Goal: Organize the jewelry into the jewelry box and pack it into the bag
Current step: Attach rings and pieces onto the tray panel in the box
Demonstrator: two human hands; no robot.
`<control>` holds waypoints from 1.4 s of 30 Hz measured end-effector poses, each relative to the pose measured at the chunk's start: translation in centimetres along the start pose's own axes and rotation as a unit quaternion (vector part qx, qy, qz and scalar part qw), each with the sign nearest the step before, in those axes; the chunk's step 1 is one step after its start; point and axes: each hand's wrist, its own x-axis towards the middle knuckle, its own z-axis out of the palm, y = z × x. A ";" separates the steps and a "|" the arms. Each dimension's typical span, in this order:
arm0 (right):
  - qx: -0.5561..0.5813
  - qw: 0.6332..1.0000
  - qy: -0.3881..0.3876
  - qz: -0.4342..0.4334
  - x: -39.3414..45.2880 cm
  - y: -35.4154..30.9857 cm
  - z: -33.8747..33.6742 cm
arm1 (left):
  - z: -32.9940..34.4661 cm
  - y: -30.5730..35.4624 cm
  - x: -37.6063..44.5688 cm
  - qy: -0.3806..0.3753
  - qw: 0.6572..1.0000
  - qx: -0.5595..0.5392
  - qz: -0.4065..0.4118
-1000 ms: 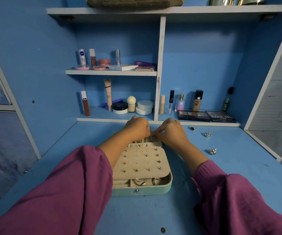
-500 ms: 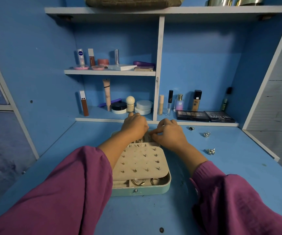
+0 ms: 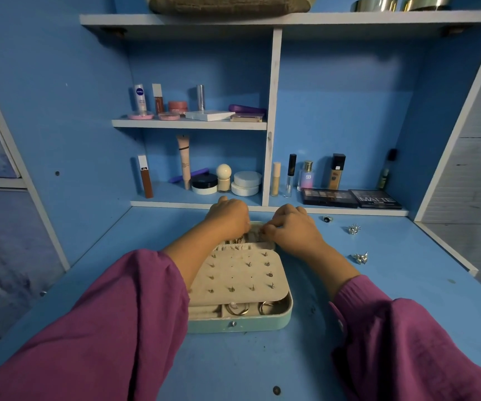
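Note:
A mint-green jewelry box (image 3: 240, 324) lies open on the blue desk, with a beige earring panel (image 3: 239, 277) full of studs folded over it. Rings sit in its near compartment (image 3: 239, 309). My left hand (image 3: 229, 219) and my right hand (image 3: 295, 231) are curled over the box's far section, fingertips pinched close together. A thin gold chain (image 3: 237, 240) shows just below my left fingers. The fingertips hide how it is held. A dark ring (image 3: 326, 219) and two silver pieces (image 3: 353, 229) (image 3: 360, 257) lie loose on the desk to the right.
Cosmetics fill the shelves behind: bottles, jars, and two eyeshadow palettes (image 3: 352, 198) just beyond the hands. An olive fabric item (image 3: 227, 4) lies on the top shelf beside metal tins (image 3: 375, 2). The desk edge (image 3: 447, 250) runs along the right.
Both hands stay at the far end of the box; the fingers have shifted slightly, and the right hand has drawn a little apart from the left.

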 end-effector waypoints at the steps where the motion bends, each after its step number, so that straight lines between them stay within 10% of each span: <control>1: 0.010 1.000 0.004 0.000 0.0 0.1 0.0 | -0.2 0.0 0.0 -0.001 1.000 -0.005 0.002; 42: 0.019 0.994 -0.106 -0.026 -0.5 -0.6 -0.9 | 0.5 -0.9 -2.4 -0.112 0.976 -0.181 0.041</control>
